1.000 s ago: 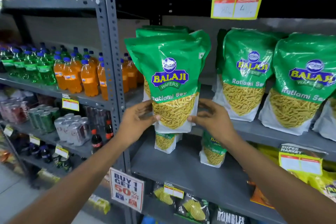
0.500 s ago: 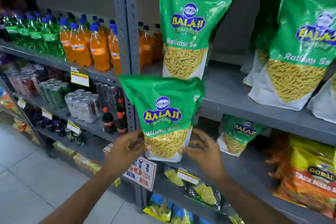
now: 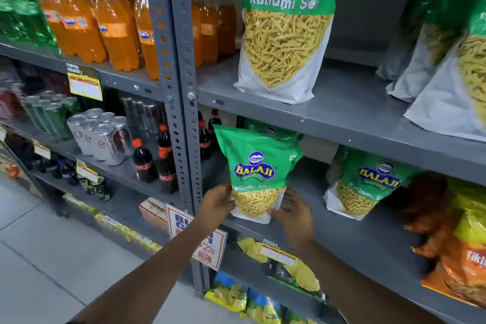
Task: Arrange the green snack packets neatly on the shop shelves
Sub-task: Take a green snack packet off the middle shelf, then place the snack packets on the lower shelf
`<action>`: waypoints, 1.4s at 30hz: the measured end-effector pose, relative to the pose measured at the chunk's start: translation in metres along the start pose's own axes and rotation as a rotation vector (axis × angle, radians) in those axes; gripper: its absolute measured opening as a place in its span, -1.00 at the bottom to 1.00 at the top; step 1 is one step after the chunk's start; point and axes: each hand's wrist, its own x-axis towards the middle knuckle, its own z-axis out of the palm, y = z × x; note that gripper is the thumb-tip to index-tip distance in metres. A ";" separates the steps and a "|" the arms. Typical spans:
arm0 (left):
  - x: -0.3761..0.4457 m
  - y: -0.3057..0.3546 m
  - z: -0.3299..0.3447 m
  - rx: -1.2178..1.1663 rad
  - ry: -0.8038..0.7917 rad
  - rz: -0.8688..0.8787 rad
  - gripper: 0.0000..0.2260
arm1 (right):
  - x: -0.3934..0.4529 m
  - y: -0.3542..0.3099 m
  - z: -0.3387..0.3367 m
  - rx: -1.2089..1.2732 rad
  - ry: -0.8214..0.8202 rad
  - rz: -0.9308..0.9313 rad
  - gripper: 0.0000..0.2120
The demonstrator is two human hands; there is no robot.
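A green snack packet marked "BALAJI WAFERS" and "Ratlami Sev" stands upright at the left end of the lower grey shelf, its clear lower window showing thin yellow sev sticks; the left hand pinches its lower left edge between thumb and fingers, closed onto the bag; the right hand sits at the lower right corner with fingers spread, and whether it actually grips the packet I cannot tell; the top of another green packet shows just behind the held one; a third small Balaji Ratlami Sev packet stands further right on the same shelf, apart from the held one; on the upper shelf one large packet reading "Ratlami Se…" stands upright with the same yellow sticks inside, and at least two more large ones lean at the right edge, partly cut off; orange bags lie at the far right, their writing too blurred to read; across the perforated grey upright stand orange soft-drink bottles with blue caps, green bottles, a shrink-wrapped pack of silver cans, green cans and small dark cola bottles with red caps; a yellow price tag is headed "SUPER MARKET".
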 end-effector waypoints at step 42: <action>-0.090 0.156 0.074 -0.001 0.071 0.192 -0.40 | -0.102 -0.094 -0.150 0.200 0.155 -0.177 -0.37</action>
